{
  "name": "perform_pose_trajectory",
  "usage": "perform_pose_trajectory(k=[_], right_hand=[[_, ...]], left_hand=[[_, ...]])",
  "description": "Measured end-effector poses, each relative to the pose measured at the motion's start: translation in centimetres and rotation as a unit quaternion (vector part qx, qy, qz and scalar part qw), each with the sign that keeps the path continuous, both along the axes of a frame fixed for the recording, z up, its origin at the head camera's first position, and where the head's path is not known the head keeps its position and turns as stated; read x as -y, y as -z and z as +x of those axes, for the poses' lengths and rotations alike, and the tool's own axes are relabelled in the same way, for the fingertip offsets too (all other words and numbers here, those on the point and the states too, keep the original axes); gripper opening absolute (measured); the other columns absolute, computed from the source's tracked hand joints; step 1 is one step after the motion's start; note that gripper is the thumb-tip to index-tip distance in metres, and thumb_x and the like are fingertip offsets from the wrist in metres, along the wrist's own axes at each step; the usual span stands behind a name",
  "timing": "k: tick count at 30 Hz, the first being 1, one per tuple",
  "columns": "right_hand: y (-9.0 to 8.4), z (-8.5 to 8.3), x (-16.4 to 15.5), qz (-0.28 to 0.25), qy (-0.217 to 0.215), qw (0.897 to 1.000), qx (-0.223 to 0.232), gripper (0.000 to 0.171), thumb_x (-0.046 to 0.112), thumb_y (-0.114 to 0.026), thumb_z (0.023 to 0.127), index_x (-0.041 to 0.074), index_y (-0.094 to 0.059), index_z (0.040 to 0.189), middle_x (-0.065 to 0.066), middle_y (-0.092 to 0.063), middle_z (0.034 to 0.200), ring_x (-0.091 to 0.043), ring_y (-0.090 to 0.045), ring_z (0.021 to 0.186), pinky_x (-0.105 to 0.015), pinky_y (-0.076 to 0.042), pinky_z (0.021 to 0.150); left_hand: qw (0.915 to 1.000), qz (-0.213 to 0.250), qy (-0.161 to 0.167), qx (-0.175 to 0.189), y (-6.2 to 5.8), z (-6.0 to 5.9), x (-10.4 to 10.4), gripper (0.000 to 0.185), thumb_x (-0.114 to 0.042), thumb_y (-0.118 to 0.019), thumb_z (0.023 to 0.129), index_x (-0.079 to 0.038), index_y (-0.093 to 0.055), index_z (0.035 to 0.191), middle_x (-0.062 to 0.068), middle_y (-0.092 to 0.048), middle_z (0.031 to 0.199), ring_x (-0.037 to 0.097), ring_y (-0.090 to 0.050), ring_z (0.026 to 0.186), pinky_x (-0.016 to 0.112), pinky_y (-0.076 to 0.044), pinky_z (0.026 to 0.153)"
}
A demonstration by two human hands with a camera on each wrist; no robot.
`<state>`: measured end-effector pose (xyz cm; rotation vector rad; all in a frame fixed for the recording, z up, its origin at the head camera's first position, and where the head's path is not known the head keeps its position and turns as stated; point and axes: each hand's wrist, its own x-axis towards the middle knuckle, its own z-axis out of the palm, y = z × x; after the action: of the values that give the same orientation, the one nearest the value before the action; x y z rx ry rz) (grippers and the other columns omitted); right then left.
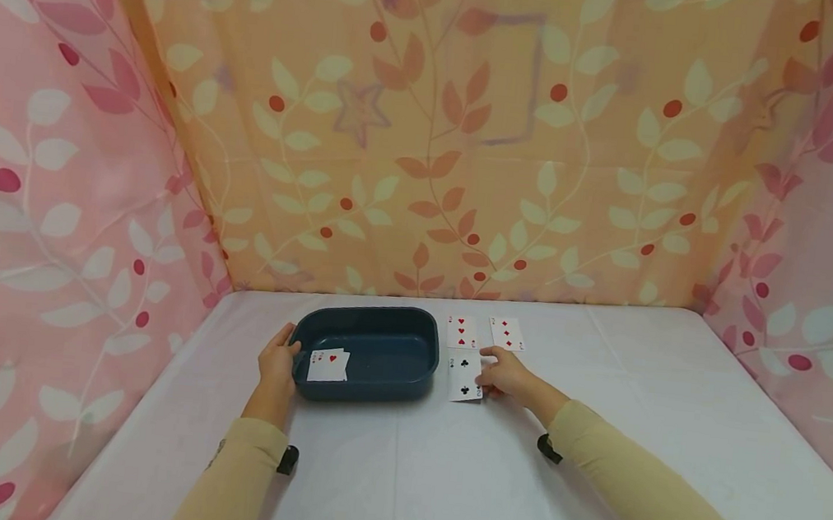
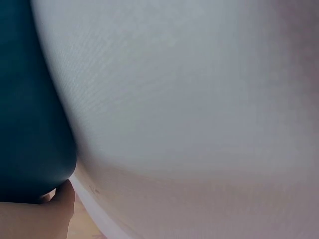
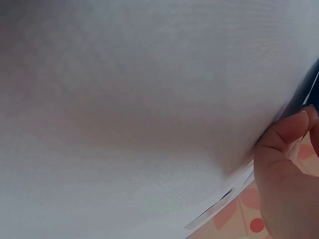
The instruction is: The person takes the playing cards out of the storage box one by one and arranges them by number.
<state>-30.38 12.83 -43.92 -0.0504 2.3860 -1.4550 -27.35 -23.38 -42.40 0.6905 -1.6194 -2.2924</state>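
Observation:
A dark blue tray (image 1: 376, 380) sits on the white table, with a couple of red playing cards (image 1: 328, 365) lying face up in its left end. My left hand (image 1: 282, 356) grips the tray's left rim; in the left wrist view a fingertip (image 2: 62, 196) touches the tray wall (image 2: 30, 124). Right of the tray lies a black clubs card (image 1: 464, 378). My right hand (image 1: 490, 371) pinches its right edge, with curled fingers (image 3: 281, 144) showing in the right wrist view. Behind it lie a hearts card (image 1: 461, 331) and a diamonds card (image 1: 507, 333).
White cloth covers the table (image 1: 631, 444). Leaf-patterned curtains close it in at the back (image 1: 471, 149), left (image 1: 41, 219) and right (image 1: 824, 271). Both wrist views show mostly blurred white cloth.

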Motion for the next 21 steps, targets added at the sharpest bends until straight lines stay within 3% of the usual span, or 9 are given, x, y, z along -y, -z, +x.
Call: perform_pose_trajectory(k=[10,21], right_hand=[[-0.18,0.11,0.15,0.030,0.009,1.000,0.004,0.056,-0.001,-0.066,0.087,-0.006,-0.042,0.137,-0.011,-0.061,0.080,-0.015,-0.054,0.063,-0.023,-0.048,0.055],[-0.81,0.25,-0.28,0.053,0.005,0.998,-0.036,0.046,-0.002,-0.063,0.088,-0.008,-0.048,0.130,-0.011,-0.058,0.078,-0.015,-0.056,0.059,-0.024,-0.051,0.057]], left_hand=[[0.9997,-0.018,-0.005,0.016,0.11,-0.08,-0.02,0.054,0.006,-0.042,0.099,-0.009,-0.035,0.150,0.006,-0.032,0.155,0.018,-0.023,0.144,0.031,-0.017,0.116],[0.9997,-0.023,-0.006,0.012,-0.09,0.16,-0.10,0.053,0.007,-0.042,0.099,-0.007,-0.034,0.150,0.007,-0.031,0.155,0.018,-0.025,0.143,0.031,-0.018,0.116]])
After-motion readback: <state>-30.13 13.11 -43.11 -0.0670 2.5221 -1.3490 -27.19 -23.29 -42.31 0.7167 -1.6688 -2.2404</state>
